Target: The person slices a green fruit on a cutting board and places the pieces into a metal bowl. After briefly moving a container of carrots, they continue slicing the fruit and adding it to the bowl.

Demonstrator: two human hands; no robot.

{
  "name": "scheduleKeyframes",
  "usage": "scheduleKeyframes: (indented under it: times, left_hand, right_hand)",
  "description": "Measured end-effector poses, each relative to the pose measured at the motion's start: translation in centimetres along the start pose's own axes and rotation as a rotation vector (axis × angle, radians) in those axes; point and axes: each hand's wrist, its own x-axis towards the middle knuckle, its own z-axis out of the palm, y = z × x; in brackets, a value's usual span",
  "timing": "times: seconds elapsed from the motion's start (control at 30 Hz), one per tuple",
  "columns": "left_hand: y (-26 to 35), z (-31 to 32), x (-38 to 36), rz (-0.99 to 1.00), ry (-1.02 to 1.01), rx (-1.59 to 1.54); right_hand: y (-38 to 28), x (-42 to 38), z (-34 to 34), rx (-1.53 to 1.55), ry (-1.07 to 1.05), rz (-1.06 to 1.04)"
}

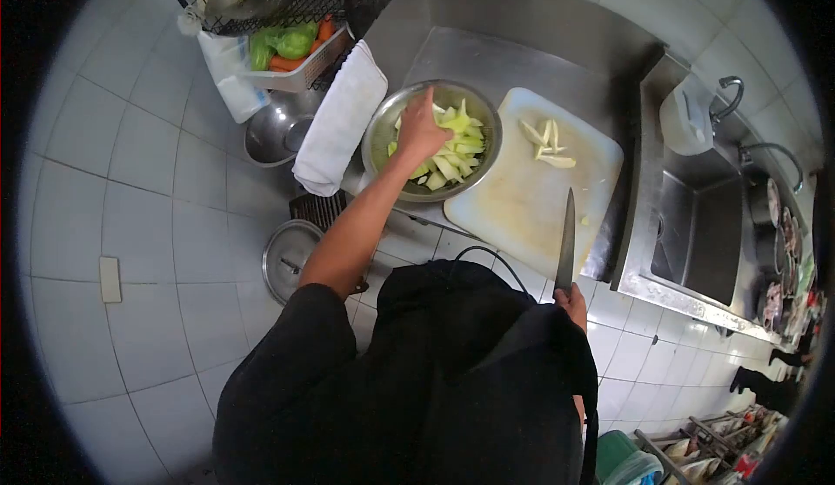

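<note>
Left hand (pixel 421 130) open over cut green vegetable pieces (pixel 448 168) in steel bowl (pixel 377 144) | right hand (pixel 572 304) grips knife (pixel 567 241) by cutting board (pixel 509 202) | blade best kept clear of left hand

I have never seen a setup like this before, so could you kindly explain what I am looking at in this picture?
There is no robot here: these are a person's own bare hands, seen by one camera worn on the head, looking forward and down. That is why the dark clothing fills the lower middle.

The left hand reaches into a round metal bowl of cut, pale green vegetable pieces; whether its fingers grip one is hard to tell. The right hand holds a long knife, its blade pointing away from the body.

Beside the bowl lies a white cutting board with a few more pale pieces on it. A folded white cloth is on the bowl's other side, and a sink is at the far right.
</note>
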Motion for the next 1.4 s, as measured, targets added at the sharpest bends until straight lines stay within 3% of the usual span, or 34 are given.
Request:
scheduleKeyframes:
  times: [0.1, 0.2, 0.27, 0.4, 0.5, 0.7, 0.8, 0.9, 1.0, 1.1, 1.4]
  left_hand:
    - [-3.2, -2.9, 0.7, -0.191, -0.783, 0.276]
    - [-7.3, -2.4, -1.9, 0.071, -0.954, 0.339]
    - [-9.3, -1.9, -2.9, 0.097, -0.833, 0.238]
    - [-10.6, -1.4, -4.2, 0.126, -0.689, 0.235]
    - [-10.3, -2.2, -4.4, 0.115, -0.646, 0.215]
    - [-8.4, -5.3, -3.1, 0.12, -0.71, 0.234]
    - [-8.6, -4.7, -3.4, 0.187, -0.685, 0.28]
    - [-8.4, -5.1, -2.7, 0.12, -0.767, 0.205]
    - [-8.9, -5.2, -2.8, 0.219, -0.789, 0.206]
    - [-7.5, -4.7, -3.0, 0.156, -0.838, 0.304]
    - [-7.0, -5.0, -2.7, 0.167, -0.747, 0.253]
  right_hand:
    - [-4.1, -1.4, 0.4, 0.032, -0.044, 0.151]
    - [0.4, -0.2, 3.0, -0.004, 0.038, 0.036]
    - [1.1, -0.3, 4.1, 0.016, 0.044, 0.019]
    - [-6.2, -3.5, 4.7, 0.073, 0.025, 0.151]
    - [-8.0, -4.5, 6.0, 0.06, 0.058, 0.196]
    - [-9.1, -6.6, 8.1, 0.19, 0.129, 0.231]
    - [-10.4, -7.1, 8.8, 0.215, 0.137, 0.269]
    - [-9.1, -7.2, 9.5, 0.224, 0.142, 0.232]
    - [-9.1, -7.3, 9.8, 0.259, 0.122, 0.264]
    - [-10.4, -7.3, 9.6, 0.289, 0.098, 0.301]
    - [-10.8, -6.9, 9.0, 0.217, 0.103, 0.261]
